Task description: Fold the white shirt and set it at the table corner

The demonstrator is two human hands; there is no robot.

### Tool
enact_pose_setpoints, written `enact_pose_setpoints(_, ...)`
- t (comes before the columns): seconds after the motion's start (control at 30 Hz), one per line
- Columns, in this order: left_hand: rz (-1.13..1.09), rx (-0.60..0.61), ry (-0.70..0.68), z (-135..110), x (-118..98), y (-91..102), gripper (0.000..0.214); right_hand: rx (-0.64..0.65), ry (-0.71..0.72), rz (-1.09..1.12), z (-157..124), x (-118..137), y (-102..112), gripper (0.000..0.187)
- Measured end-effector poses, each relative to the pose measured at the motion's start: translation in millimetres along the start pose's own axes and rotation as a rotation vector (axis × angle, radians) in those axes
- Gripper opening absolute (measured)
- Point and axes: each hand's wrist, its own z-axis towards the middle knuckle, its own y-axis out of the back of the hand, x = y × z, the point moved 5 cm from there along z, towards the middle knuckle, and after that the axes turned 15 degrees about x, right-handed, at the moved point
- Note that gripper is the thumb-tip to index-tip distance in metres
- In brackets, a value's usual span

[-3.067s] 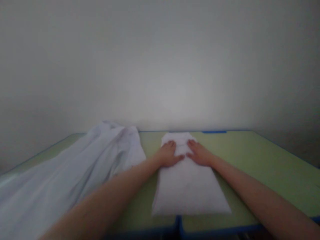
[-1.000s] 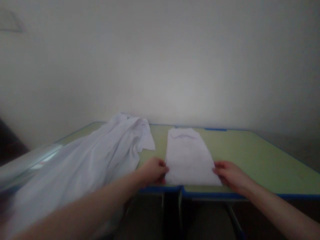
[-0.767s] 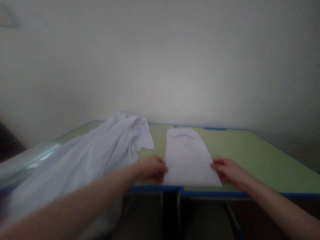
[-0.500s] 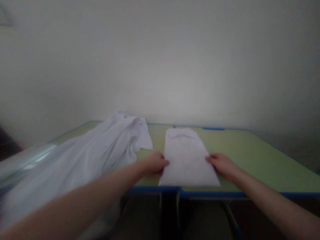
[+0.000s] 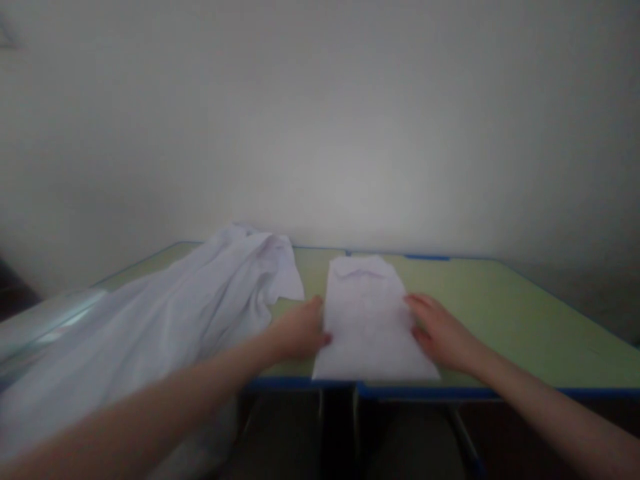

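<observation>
A folded white shirt (image 5: pixel 369 327) lies flat on the green table, its collar end away from me and its lower edge at the table's front. My left hand (image 5: pixel 300 330) is at the shirt's left side, thumb and fingers apart, with the thumb tip at the edge of the cloth. On the opposite side, my right hand (image 5: pixel 437 332) is open too, its fingertips and thumb touching or very near the right edge. Both hands are slightly blurred.
Left of the folded shirt, a heap of loose white cloth (image 5: pixel 200 293) drapes over the table's front edge. Glossy clear plastic (image 5: pixel 55 327) lies at the far left. The green table (image 5: pixel 510 320) has blue edging and backs onto a pale wall (image 5: pixel 320 120).
Both hands have opened from their pinch on the shirt's sides. The folded shirt has come slightly nearer to me, its lower edge now at the table's edge.
</observation>
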Motion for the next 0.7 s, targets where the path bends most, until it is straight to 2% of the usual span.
enact_pose_setpoints(0.07, 0.134, -0.052, -0.163, -5.4, -20.3, 7.1, 0.070, 0.035, 0.070, -0.039, -1.0, 8.7, -4.5, 0.055)
enact_pose_setpoints(0.17, 0.195, 0.061, -0.382, -4.6, -56.4, -1.0, 0.073, 0.098, 0.064, -0.053, 1.7, 18.6, -12.3, 0.054)
enact_pose_setpoints(0.23, 0.182, 0.106, -0.443, 1.3, -76.2, -12.5, 0.067, 0.123, 0.058, -0.074, 4.7, 24.2, -17.0, 0.060)
enact_pose_setpoints(0.3, 0.175, 0.092, -0.441, 9.2, -86.9, -25.4, 0.067, 0.151, 0.061, -0.109, 6.7, 27.2, -23.1, 0.066)
enact_pose_setpoints(0.37, 0.188, 0.074, -0.398, 16.5, -86.8, -38.1, 0.077, 0.180, 0.052, -0.137, 6.5, 25.8, -30.7, 0.069)
enact_pose_setpoints(0.47, 0.213, 0.050, -0.336, 22.8, -74.1, -50.4, 0.087, 0.201, 0.044, -0.154, 3.1, 20.5, -41.1, 0.074)
enact_pose_setpoints(0.7, 0.231, -0.004, -0.266, 25.8, -51.3, -50.5, 0.098, 0.166, 0.028, -0.165, -1.4, 14.1, -45.6, 0.075)
